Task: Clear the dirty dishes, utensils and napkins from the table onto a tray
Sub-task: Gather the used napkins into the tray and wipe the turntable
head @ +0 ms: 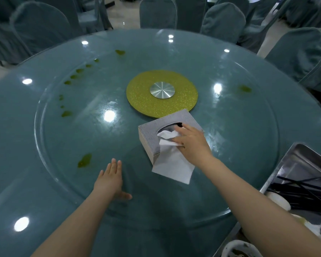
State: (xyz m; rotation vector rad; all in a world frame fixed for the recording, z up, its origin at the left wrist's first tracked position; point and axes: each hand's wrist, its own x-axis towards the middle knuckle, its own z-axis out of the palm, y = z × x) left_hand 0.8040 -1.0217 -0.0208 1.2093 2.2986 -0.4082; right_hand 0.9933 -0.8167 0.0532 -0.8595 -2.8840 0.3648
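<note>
A grey tissue box (152, 134) sits on the glass turntable (248, 145), just in front of the gold centre disc. My right hand (191, 141) rests on top of the box and pinches a white tissue (172, 164) that hangs out over the box's front. My left hand (110, 180) lies flat and open on the glass near the front edge, holding nothing. A metal tray (293, 160) stands at the lower right with black chopsticks (304, 191) and white dishes (278, 201) in it.
Greenish sauce spills (84, 160) dot the left and far right of the glass. A gold disc with a steel hub (161, 89) marks the centre. A dirty bowl (237, 249) sits at the bottom right. Covered chairs (304, 58) ring the table.
</note>
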